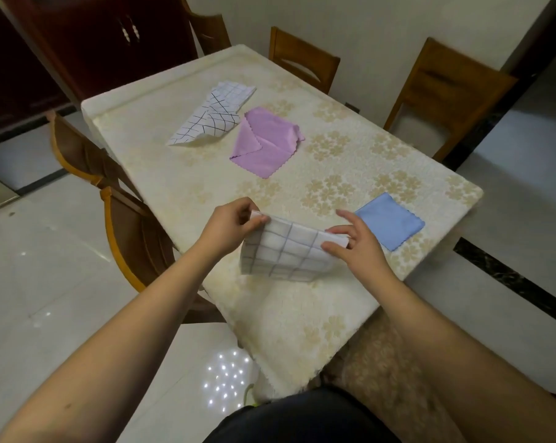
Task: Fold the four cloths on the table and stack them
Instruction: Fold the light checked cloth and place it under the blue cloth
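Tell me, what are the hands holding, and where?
Both hands hold the grey-checked cloth: the left hand pinches its far left corner, the right hand grips its right end with the fingers.

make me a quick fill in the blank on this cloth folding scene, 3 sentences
1. Both hands, left hand and right hand, hold the ____ checked cloth.
2. The cloth lying folded near the right hand is ____.
3. The purple cloth lies beside a white cloth with ____ grid lines.

Missing words: grey; blue; black
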Motion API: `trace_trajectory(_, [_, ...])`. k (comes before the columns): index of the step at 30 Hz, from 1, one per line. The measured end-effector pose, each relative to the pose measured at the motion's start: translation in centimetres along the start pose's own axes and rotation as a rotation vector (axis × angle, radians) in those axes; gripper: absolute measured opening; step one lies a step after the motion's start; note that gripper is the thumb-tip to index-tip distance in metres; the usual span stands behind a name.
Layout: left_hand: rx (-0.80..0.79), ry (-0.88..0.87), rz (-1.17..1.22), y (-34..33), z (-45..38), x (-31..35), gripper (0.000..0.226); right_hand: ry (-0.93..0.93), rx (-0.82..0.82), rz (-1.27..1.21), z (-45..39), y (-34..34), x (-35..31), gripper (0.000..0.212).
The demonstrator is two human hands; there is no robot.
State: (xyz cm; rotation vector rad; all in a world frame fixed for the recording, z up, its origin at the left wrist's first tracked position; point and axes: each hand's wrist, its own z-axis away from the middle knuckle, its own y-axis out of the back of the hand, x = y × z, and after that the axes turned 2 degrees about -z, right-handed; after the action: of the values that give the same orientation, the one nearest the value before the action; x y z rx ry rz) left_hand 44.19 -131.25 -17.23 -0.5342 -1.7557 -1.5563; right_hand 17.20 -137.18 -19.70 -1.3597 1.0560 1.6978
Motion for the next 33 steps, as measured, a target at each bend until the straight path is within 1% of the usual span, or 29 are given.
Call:
trace_trajectory(3, [-0.005, 0.042, -0.016, -0.3, -0.4, -0.1, 0.041, 0.004, 0.0, 0.158, -0.2, 0.0, 0.5, 0.02])
trace_trajectory(4, [-0.009, 0.06, -0.015, -0.3, -0.6, 0.1, 0.043, 0.006, 0.014, 0.178, -0.3, 0.0, 0.5, 0.014])
trace_trajectory(6, [-0.038, 0.096, 0.009, -0.1, -1.0, 0.7, 0.035, 0.008, 0.063, 0.182, -0.8, -0.1, 0.2, 0.009])
trace_trajectory(8, [-0.102, 0.109, 0.066, 0.1, -1.5, 1.1, 0.021, 0.017, 0.108, 0.173, -1.3, 0.0, -0.5, 0.008])
trace_trajectory(11, [-0.154, 0.062, 0.053, 0.6, -2.4, 1.8, 0.014, 0.042, 0.157, 0.145, -2.2, 0.2, -1.4, 0.01])
trace_trajectory(13, [-0.126, 0.023, 0.033, 0.9, -3.2, 2.2, 0.007, 0.064, 0.179, 0.117, -2.7, 0.6, -1.9, 0.009])
trace_trajectory(14, [-0.1, 0.003, 0.035, 1.1, -3.4, 2.4, 0.007, 0.075, 0.187, 0.089, -2.9, 0.7, -2.3, 0.008])
trace_trajectory(17, [-0.017, -0.039, 0.127, 1.7, -3.6, 3.5, 0.007, 0.098, 0.193, -0.027, -3.0, 1.3, -3.6, 0.003])
trace_trajectory(18, [0.004, -0.06, 0.168, 1.8, -3.4, 4.0, 0.006, 0.106, 0.196, -0.059, -2.8, 1.5, -4.0, 0.005])
trace_trajectory(21, [0.01, -0.144, 0.222, 1.8, -2.2, 4.2, 0.003, 0.121, 0.182, -0.073, -1.7, 2.0, -4.1, 0.009])
trace_trajectory(23, [-0.039, -0.17, 0.177, 1.2, -1.2, 3.0, 0.004, 0.092, 0.136, -0.032, -0.7, 2.0, -3.0, 0.005])
trace_trajectory(25, [-0.108, -0.172, 0.074, -0.2, -0.1, 0.9, 0.005, 0.043, 0.083, 0.029, 0.2, 1.8, -0.7, 0.006])
trace_trajectory(30, [-0.325, -0.081, -0.156, -5.5, 3.7, -5.2, 0.01, -0.15, -0.022, 0.189, 3.0, 0.9, 6.5, 0.005])
trace_trajectory(33, [-0.458, -0.02, -0.232, -7.5, 5.9, -7.4, 0.012, -0.257, -0.08, 0.177, 4.8, 0.5, 9.3, 0.005])
